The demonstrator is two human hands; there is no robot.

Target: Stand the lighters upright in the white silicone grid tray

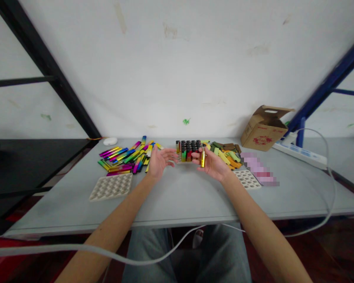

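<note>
My right hand (211, 163) grips a shiny gold lighter (203, 156) with a dark top, held upright between thumb and fingers. My left hand (162, 160) is empty, its fingers spread, just left of a block of upright lighters (188, 147). Those lighters have black tops and stand in rows in a holder, partly hidden by both hands. Left of my left hand lies a loose pile of shiny multicoloured lighters or sleeves (129, 157). Beyond my right hand is a pile of green, yellow, orange and brown pieces (225, 153), too small to name.
A white tray with holes (110, 186) lies at the left, another holed tray (247, 179) at the right. A cardboard box (262, 129), a power strip (303, 154) and a blurred pink item (258, 168) are at the right. A white cable (129, 259) crosses in front.
</note>
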